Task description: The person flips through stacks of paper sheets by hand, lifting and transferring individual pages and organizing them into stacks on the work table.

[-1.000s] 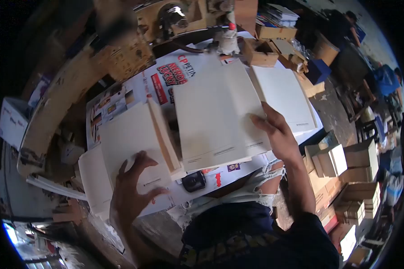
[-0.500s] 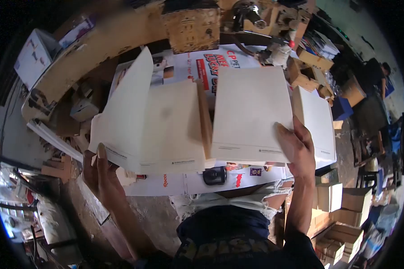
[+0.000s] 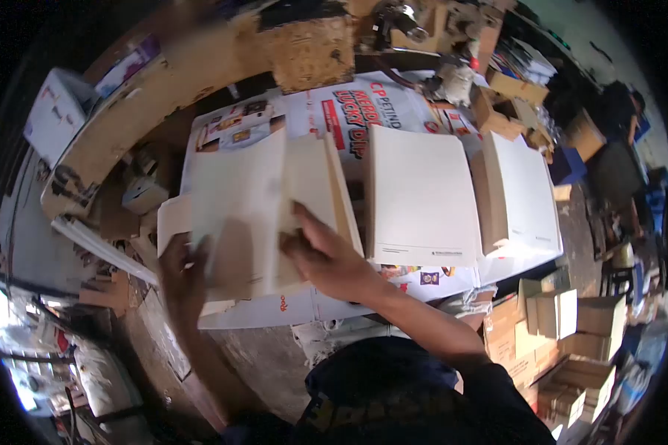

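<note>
A cream paper sheet (image 3: pixel 234 200), smeared by motion, is lifted in front of me at the left. My left hand (image 3: pixel 182 271) pinches its lower left edge between thumb and fingers. At the opposite edge, my right hand (image 3: pixel 326 256) is closed with the sheet's margin at its fingertips. Beneath and behind the sheet lies a paper stack (image 3: pixel 315 178), partly covered. Another stack (image 3: pixel 423 196), with small print along its bottom edge, sits to the right of my right hand. Beyond it is a third stack (image 3: pixel 525 196). More paper (image 3: pixel 172 215) shows at the far left.
The stacks rest on a table covered by a printed banner (image 3: pixel 397 111). A worn wooden box (image 3: pixel 313 55) and a machine (image 3: pixel 456 78) stand at the back. Cardboard boxes (image 3: pixel 590 326) are piled at lower right. Another person (image 3: pixel 620 111) is at the far right.
My right hand has left the stack on the right and crossed left to the lifted sheet. My left hand has moved slightly right, and the sheet has swung across the left-hand stack.
</note>
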{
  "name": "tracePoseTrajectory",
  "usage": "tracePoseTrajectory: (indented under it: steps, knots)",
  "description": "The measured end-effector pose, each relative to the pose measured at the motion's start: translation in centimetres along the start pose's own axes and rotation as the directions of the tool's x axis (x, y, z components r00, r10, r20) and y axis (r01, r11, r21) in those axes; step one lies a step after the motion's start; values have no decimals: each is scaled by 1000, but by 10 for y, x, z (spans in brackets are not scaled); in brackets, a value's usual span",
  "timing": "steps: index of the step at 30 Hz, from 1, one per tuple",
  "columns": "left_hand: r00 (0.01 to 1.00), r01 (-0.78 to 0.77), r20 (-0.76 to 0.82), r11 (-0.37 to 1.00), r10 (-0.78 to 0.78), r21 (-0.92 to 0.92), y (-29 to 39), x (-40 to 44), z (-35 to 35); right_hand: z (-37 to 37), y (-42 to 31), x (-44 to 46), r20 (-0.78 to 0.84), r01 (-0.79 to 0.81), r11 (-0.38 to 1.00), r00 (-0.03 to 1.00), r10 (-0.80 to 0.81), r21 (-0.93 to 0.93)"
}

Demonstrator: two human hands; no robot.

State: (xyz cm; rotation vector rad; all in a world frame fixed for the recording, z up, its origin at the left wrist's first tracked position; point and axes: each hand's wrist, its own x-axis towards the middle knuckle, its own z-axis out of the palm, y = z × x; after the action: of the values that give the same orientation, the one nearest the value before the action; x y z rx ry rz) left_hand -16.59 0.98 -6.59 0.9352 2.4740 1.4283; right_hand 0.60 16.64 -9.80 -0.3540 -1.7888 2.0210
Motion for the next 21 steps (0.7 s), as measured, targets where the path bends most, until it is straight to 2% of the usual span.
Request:
tracePoseTrajectory:
  steps: [1, 2, 3, 4, 6, 7, 8, 9, 11, 13, 14, 15, 16, 17, 19, 21]
  knots:
    - [1000, -19, -16, 999, 20, 28, -8, 6, -11, 2, -10, -4, 42, -95, 994, 995, 93, 54]
    - [997, -4, -77, 999, 8, 46, -25, 12, -26, 2, -21, -12, 17, -78, 993, 997, 77, 86]
    - [982, -111, -155, 994, 110, 2, -69, 25, -45, 0, -29, -19, -14, -60, 992, 998, 62, 114]
    - [976, -120, -169, 988, 135, 98, -86, 29, -53, -9, -33, -23, -61, -54, 992, 996, 61, 112]
    - [963, -123, -198, 950, 185, 288, -120, 39, -67, -38, -40, -37, 175, 8, 992, 984, 15, -128]
    - [979, -107, -157, 986, 127, 132, -188, 51, -82, -47, -37, -46, 154, 154, 981, 979, -134, -121]
    - [945, -220, -138, 889, 296, 402, -189, 49, -71, -58, -47, -57, 140, 141, 977, 983, -118, -162]
    - [947, -231, -78, 830, 311, 507, -240, 55, -76, -67, -55, -67, 132, 126, 972, 986, -100, -201]
    - [916, -171, -165, 727, 367, 665, -289, 65, -63, -90, -54, -90, 12, 175, 957, 984, -177, -230]
    - [857, -214, -121, 559, 501, 801, -235, 43, -51, -125, -58, -119, -284, 170, 910, 914, -289, -378]
    - [817, -233, -83, 458, 571, 858, -215, 39, -51, -148, -58, -131, -438, 74, 811, 811, -387, -580]
    - [676, -181, -23, 196, 736, 964, -185, 34, -42, -176, -58, -141, -531, -62, 678, 676, -511, -732]
    - [674, -181, -22, 193, 739, 964, -162, 35, -37, -199, -59, -154, -597, -243, 568, 537, -596, -786]
    - [672, -191, -66, 258, 738, 947, -140, 37, -33, -225, -55, -169, -568, -384, 422, 483, -667, -822]
    - [635, -289, -195, 463, 748, 838, -87, 46, -12, -263, -45, -195, -607, -609, 280, 431, -668, -742]
    - [582, -470, -237, 560, 778, 682, -30, 43, 21, -284, -27, -212, -675, -724, 225, 420, -606, -652]
